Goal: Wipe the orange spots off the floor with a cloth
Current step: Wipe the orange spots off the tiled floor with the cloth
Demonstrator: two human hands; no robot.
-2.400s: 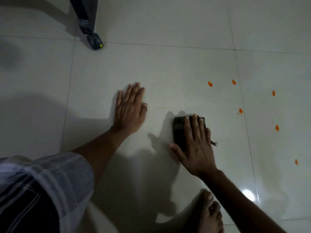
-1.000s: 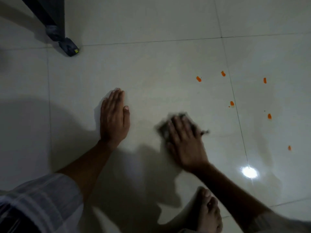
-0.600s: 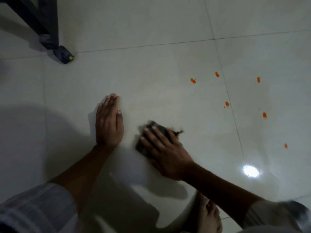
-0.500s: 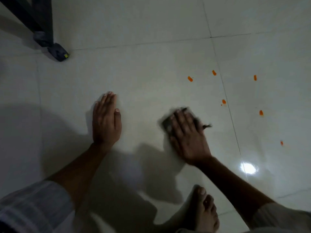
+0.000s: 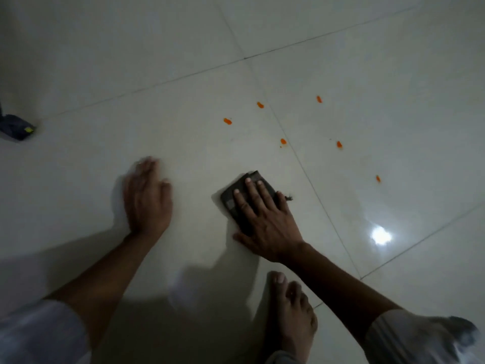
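Several small orange spots [image 5: 227, 121] dot the pale tiled floor [image 5: 183, 74] beyond my hands, spread toward the right as far as one spot [image 5: 378, 178] near the right side. My right hand [image 5: 265, 219] lies flat with spread fingers, pressing a dark folded cloth [image 5: 231, 199] onto the floor below and left of the spots. The cloth touches none of them. My left hand [image 5: 147, 198] rests flat on the floor to the left, blurred, holding nothing.
A dark furniture foot [image 5: 17, 127] with a yellow mark sits at the left edge. My bare foot [image 5: 291, 308] stands just below my right arm. A bright light reflection [image 5: 380, 235] shines on the tile at right.
My right hand has rubbed the cloth left and right over the same patch of tile. The view has swung, so the furniture foot now sits at the left edge.
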